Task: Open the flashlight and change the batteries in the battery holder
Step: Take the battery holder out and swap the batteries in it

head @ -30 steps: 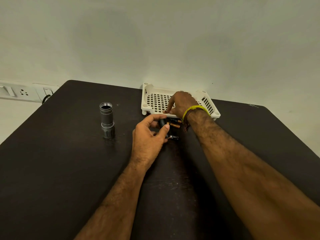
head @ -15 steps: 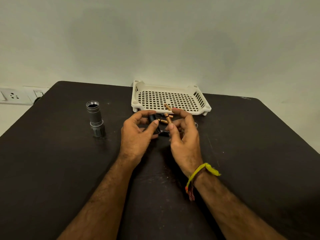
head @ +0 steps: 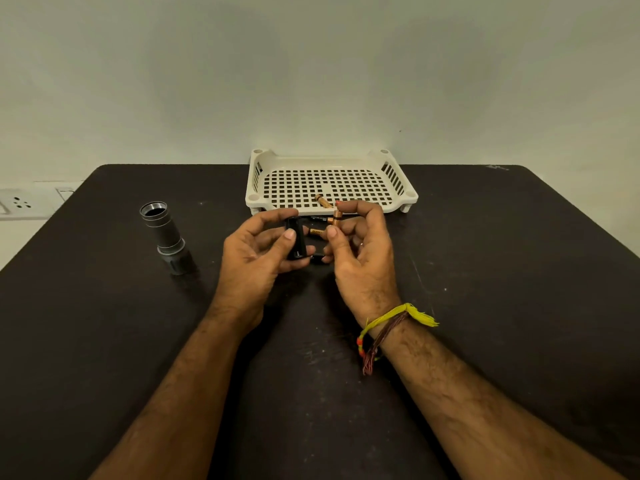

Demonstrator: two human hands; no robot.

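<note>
My left hand grips the black battery holder above the dark table. Just to its right, my right hand pinches a copper-topped battery upright between thumb and forefinger. Two more batteries lie on the table between my hands and the tray. Another battery lies inside the white perforated tray, near its front rim. The grey flashlight body stands open end up, well to the left of my hands. A small black part lies under my fingers.
The tray sits at the table's far edge against a pale wall. A white wall socket shows at the far left, beyond the table edge. My right wrist wears yellow and brown thread bands.
My right hand came back from the tray holding a battery and now holds it upright beside the holder. The left hand has kept the holder, lifting it slightly.
</note>
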